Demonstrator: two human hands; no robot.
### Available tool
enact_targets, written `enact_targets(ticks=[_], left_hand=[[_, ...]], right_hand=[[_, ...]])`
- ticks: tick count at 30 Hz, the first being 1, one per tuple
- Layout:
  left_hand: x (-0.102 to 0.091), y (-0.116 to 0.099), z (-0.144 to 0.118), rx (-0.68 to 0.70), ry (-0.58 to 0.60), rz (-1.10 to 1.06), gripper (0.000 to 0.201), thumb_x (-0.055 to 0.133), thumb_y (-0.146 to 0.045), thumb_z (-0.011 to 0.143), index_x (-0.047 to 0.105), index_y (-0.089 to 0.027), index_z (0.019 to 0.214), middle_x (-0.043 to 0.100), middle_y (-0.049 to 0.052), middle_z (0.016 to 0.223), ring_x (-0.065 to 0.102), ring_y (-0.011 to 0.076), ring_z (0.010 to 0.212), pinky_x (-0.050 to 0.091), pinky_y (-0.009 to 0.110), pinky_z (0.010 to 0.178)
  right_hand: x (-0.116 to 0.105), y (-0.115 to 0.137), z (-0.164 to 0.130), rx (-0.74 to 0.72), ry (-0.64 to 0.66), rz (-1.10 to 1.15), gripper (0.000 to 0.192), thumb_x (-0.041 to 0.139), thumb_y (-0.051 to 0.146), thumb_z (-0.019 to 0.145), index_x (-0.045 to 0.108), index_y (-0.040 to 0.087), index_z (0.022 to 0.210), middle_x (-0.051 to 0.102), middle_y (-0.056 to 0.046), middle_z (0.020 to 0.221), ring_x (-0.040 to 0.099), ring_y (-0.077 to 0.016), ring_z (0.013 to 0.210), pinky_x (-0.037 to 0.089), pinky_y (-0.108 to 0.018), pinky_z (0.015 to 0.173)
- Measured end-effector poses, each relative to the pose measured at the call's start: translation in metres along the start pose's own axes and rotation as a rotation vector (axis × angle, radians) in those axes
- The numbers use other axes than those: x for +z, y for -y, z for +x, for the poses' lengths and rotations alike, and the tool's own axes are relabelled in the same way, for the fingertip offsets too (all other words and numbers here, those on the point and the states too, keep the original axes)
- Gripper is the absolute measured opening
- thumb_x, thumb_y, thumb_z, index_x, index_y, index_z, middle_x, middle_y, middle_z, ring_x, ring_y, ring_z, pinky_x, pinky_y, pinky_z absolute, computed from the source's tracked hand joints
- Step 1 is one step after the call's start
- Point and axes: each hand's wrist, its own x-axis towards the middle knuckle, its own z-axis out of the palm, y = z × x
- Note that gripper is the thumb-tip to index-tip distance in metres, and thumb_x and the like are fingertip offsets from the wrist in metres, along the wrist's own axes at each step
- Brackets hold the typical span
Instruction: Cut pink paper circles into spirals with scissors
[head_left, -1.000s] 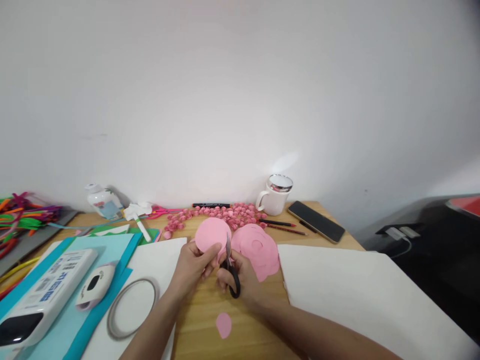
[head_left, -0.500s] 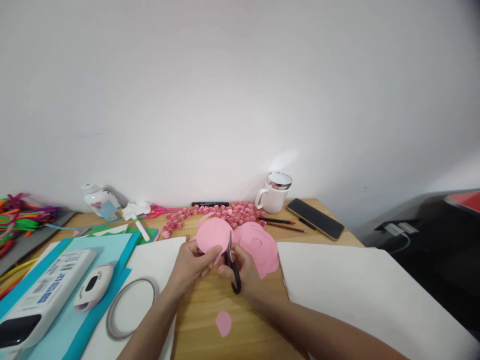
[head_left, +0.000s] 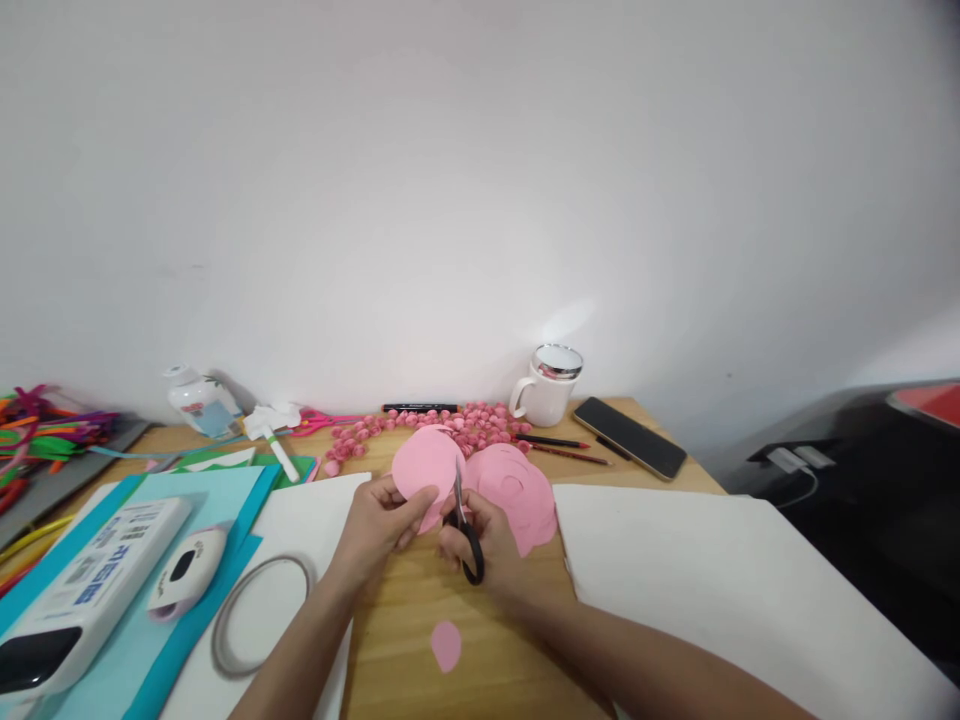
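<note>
Pinched in my left hand (head_left: 386,515) is a round pink paper disc (head_left: 426,463), held up above the wooden table. My right hand (head_left: 484,535) grips black-handled scissors (head_left: 472,555), whose blades stand upright at the disc's right edge. Whether the blades are apart is too small to tell. Just behind my right hand lies a pile of pink paper rounds (head_left: 517,495). A small pink paper petal (head_left: 446,646) rests on the table nearer to me. Many little rolled pink paper pieces (head_left: 480,425) are heaped at the back.
White sheets (head_left: 675,540) lie at the right, below a phone (head_left: 630,437), pencils (head_left: 559,448) and a lidded white mug (head_left: 550,385). At the left are a tape roll (head_left: 217,630), teal paper (head_left: 251,510), a white bottle (head_left: 201,402) and pink scissors (head_left: 322,421).
The disc has turned and shifted slightly left in my left hand, and the scissors have moved a little along its right edge. Everything on the table stays put.
</note>
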Motion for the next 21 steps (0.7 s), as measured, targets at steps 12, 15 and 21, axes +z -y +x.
enact_targets(ticks=[12, 15, 21], left_hand=[[0.003, 0.000, -0.001, -0.012, 0.000, -0.035, 0.039, 0.067, -0.041, 0.065, 0.044, -0.016, 0.045, 0.040, -0.007, 0.031, 0.027, 0.0038, 0.032, 0.018, 0.019, 0.037], [0.004, -0.004, -0.003, -0.015, 0.003, -0.010, 0.040, 0.068, -0.042, 0.062, 0.044, -0.016, 0.044, 0.039, -0.007, 0.031, 0.026, 0.0037, 0.032, 0.017, 0.019, 0.037], [0.003, -0.004, -0.003, -0.010, -0.005, 0.007, 0.039, 0.068, -0.041, 0.062, 0.044, -0.016, 0.044, 0.039, -0.007, 0.031, 0.027, 0.0043, 0.033, 0.018, 0.019, 0.038]], right_hand=[[0.003, 0.001, 0.001, -0.015, 0.001, -0.044, 0.029, 0.071, 0.026, 0.061, 0.046, 0.021, 0.075, 0.050, 0.007, 0.053, 0.045, -0.0089, 0.043, 0.034, -0.020, 0.041], [0.003, 0.008, 0.001, -0.038, -0.057, -0.032, 0.041, 0.076, 0.024, 0.055, 0.046, 0.022, 0.083, 0.057, 0.004, 0.065, 0.053, -0.0124, 0.057, 0.042, -0.023, 0.054], [0.002, 0.009, 0.001, -0.020, -0.044, -0.002, 0.052, 0.077, 0.029, 0.054, 0.044, 0.022, 0.093, 0.059, 0.003, 0.067, 0.055, -0.0148, 0.060, 0.041, -0.025, 0.056]])
